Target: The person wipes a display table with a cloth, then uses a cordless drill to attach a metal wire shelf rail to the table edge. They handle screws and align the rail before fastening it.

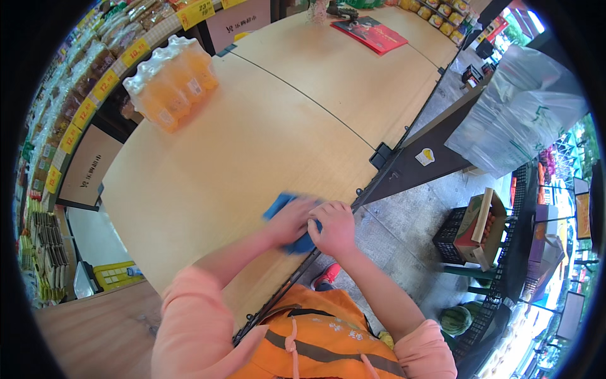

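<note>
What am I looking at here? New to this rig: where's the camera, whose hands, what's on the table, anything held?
There's no machine: these are a person's own bare hands. The single picture comes from the left of two wide fisheye cameras worn on their head, looking down, so straight edges bend near the rim. Picture left is the person's left.

The left hand and right hand are close together on a blue cloth, at the near edge of a pale wooden table. The left is blurred, and how firmly either grips is unclear. Farther off on the table are a wrapped pack of orange bottles and, beyond, a red booklet.
</note>
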The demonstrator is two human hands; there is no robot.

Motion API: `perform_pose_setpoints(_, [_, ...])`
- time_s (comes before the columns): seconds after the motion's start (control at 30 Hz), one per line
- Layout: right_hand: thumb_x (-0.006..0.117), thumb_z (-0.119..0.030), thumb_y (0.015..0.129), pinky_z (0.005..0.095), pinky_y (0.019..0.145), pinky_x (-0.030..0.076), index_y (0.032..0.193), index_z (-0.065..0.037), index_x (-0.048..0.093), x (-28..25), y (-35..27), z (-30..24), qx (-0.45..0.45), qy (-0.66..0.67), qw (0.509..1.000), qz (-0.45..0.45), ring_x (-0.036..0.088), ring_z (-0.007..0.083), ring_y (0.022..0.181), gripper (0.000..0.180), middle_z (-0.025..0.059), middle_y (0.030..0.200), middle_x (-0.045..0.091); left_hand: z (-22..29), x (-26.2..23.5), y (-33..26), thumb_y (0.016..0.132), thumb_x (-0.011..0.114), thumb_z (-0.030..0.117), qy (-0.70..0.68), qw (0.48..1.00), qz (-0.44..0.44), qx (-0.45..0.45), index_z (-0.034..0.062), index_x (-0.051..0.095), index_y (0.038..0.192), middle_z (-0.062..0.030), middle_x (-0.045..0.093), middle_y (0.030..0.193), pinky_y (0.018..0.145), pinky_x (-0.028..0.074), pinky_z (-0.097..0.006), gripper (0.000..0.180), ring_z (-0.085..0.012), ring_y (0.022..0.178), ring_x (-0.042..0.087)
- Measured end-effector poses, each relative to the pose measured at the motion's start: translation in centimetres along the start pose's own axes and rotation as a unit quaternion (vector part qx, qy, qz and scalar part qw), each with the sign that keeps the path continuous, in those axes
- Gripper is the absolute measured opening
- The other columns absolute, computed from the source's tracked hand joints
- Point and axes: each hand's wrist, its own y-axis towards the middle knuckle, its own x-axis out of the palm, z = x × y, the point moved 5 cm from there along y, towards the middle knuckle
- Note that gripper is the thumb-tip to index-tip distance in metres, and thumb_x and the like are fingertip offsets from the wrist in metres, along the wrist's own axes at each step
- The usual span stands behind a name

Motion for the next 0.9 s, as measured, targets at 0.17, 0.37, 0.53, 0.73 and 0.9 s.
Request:
perform_pose_setpoints(0.17, [0.063,-0.021,0.074,0.0419,0.086,0.042,0.081,-0.009,0.066,0.7,-0.9,0.5,-0.022,-0.019,0.999,0.035,0.059,0.0267,0.088,0.014,0.0071,0.083,0.063,8.1,-6.6,-29.2,0.071,0.061,0.011,0.147,0.948,-0.244,-0.141,0.0173,0.063,0.114,-0.0017,0.056,0.127,0.098,0.037,-0.049,0.044,-0.0260,0.126,0.045])
perform_pose_setpoints(0.37, [0.066,-0.023,0.074,0.0414,0.087,0.042,0.091,-0.010,0.066,1.0,-0.8,0.6,-0.016,-0.039,0.999,-0.015,0.059,0.0277,0.095,0.021,0.0075,0.091,0.065,11.5,-17.3,-47.8,0.080,0.051,0.006,0.088,0.788,-0.180,-0.583,0.0133,0.066,0.113,-0.0073,0.069,0.100,0.080,0.052,-0.037,0.037,-0.0288,0.090,0.066])
perform_pose_setpoints(0.53, [0.069,-0.025,0.078,0.0447,0.095,0.041,0.115,-0.008,0.059,2.0,0.5,-6.0,-0.041,0.096,0.993,-0.056,0.053,0.0326,0.108,0.042,0.0159,0.113,0.058,6.4,-17.0,-30.6,0.087,0.044,0.008,-0.448,0.726,0.379,-0.358,0.0031,0.045,0.135,-0.0124,0.059,0.123,0.092,0.050,-0.039,0.049,-0.0245,0.105,0.061])
perform_pose_setpoints(0.73, [0.067,-0.017,0.077,0.0430,0.103,0.038,0.124,-0.007,0.053,7.7,3.8,-10.0,0.000,0.187,0.971,-0.150,0.045,0.0363,0.121,0.050,0.0197,0.127,0.048,0.8,-14.0,-12.7,0.095,0.050,0.030,-0.237,0.869,0.303,-0.311,0.0035,0.047,0.135,-0.0136,0.049,0.136,0.107,0.032,-0.039,0.047,-0.0260,0.127,0.044])
perform_pose_setpoints(0.9, [0.064,-0.022,0.080,0.0436,0.103,0.037,0.125,-0.009,0.053,14.0,1.6,-10.7,-0.334,0.111,0.860,-0.370,0.044,0.0317,0.125,0.048,0.0158,0.131,0.048,-6.4,-15.9,-14.0,0.090,0.054,0.027,0.236,0.762,0.395,-0.455,0.0039,0.054,0.126,-0.0182,0.053,0.130,0.105,0.034,-0.044,0.043,-0.0391,0.123,0.045])
